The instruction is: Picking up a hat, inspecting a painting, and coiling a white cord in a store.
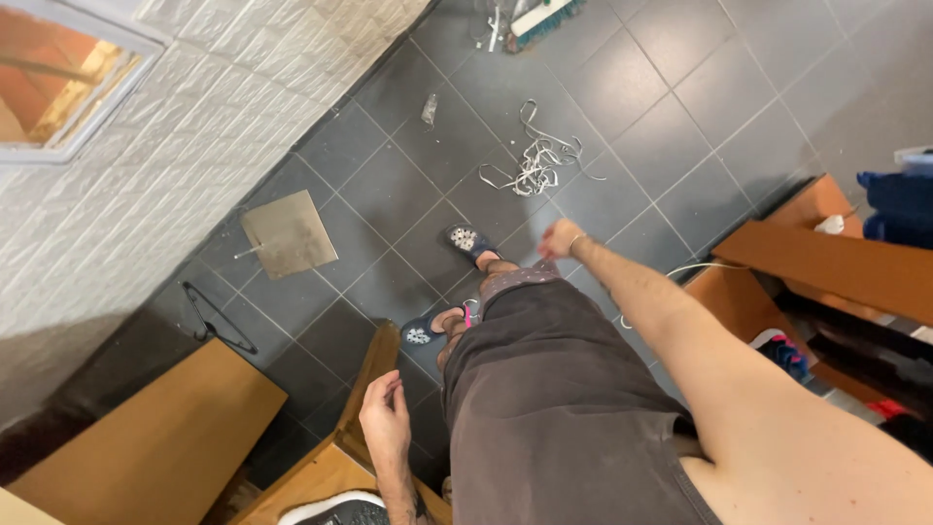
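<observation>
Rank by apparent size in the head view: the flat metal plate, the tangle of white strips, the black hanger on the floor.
1. Flat metal plate.
2 and 3. Tangle of white strips and black hanger look alike in spread; unsure.

Broom (544, 15) cut off, perhaps.

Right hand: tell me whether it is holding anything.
No, the right hand is a loose, empty fist hanging over the grey floor tiles.

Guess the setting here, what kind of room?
Probably a storage or utility room mid-cleanup. Dark grey tiled floor, white brick-pattern wall, brown cardboard boxes, a tangle of white strips on the floor, and a broom head at the top edge.
</observation>
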